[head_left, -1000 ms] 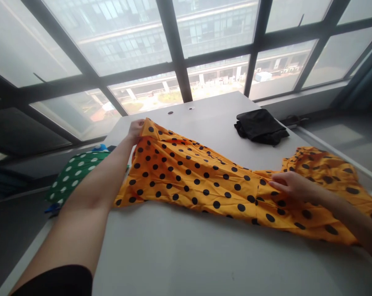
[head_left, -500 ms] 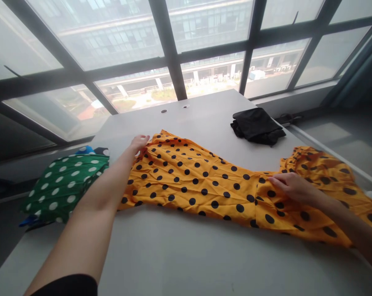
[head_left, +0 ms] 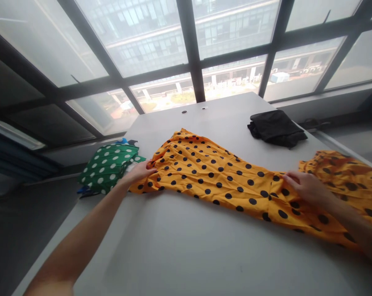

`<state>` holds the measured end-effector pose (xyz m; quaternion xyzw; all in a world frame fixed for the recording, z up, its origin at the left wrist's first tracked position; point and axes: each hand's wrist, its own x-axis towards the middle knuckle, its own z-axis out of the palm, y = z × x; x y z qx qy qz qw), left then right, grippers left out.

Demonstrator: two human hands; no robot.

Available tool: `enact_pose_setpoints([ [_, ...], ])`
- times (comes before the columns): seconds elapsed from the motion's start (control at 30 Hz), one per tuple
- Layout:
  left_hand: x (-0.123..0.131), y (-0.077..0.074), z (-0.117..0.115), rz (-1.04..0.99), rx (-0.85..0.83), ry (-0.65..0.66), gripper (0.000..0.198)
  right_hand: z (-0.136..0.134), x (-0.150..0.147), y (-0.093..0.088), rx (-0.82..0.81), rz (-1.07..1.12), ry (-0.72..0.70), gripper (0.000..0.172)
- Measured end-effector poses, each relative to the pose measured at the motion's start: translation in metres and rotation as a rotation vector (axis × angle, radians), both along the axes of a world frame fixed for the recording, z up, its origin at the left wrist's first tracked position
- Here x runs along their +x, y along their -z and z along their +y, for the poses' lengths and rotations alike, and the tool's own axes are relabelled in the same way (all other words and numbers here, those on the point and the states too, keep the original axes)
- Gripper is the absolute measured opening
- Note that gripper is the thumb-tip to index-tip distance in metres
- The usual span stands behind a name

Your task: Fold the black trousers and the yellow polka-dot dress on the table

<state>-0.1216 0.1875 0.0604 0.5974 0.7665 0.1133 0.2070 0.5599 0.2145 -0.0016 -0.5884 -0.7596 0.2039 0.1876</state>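
An orange dress point(head_left: 210, 172) with black polka dots lies stretched across the table, somewhat wrinkled. Its wide hem is at the left and a gathered, ruffled part at the right. My left hand point(head_left: 139, 172) is closed on the hem edge, fingers bent around the cloth. At the waist seam, my right hand point(head_left: 309, 188) pinches the fabric between thumb and fingers. Just beyond my left wrist is a green cloth point(head_left: 107, 166) with white dots, piled over blue and dark pieces.
The white table point(head_left: 173, 242) stands against large windows point(head_left: 155, 37) with dark frames. A folded black garment point(head_left: 275, 128) rests at the back right of the tabletop. Two round holes are in the far part of the table.
My left hand has come down the hem edge toward me, from its far corner to lower on the side. The right hand stays at the waist. The view has swung left.
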Motion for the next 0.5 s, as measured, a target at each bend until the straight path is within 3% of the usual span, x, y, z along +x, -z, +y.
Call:
enact_pose_setpoints([
  [0.13, 0.01, 0.026, -0.021, 0.244, 0.233, 0.015, 0.07, -0.004, -0.006, 0.006, 0.061, -0.1, 0.06, 0.037],
  [0.2, 0.018, 0.04, -0.033, 0.269, 0.329, 0.093, 0.063, -0.007, -0.009, 0.009, 0.081, -0.16, 0.086, 0.038],
  [0.3, 0.027, 0.058, -0.054, 0.294, 0.253, 0.212, 0.06, -0.009, -0.014, 0.013, 0.111, -0.213, 0.108, 0.038],
  [0.5, 0.037, 0.076, -0.119, 0.413, 0.147, 0.136, 0.063, -0.006, -0.011, 0.015, 0.123, -0.208, 0.096, 0.04],
])
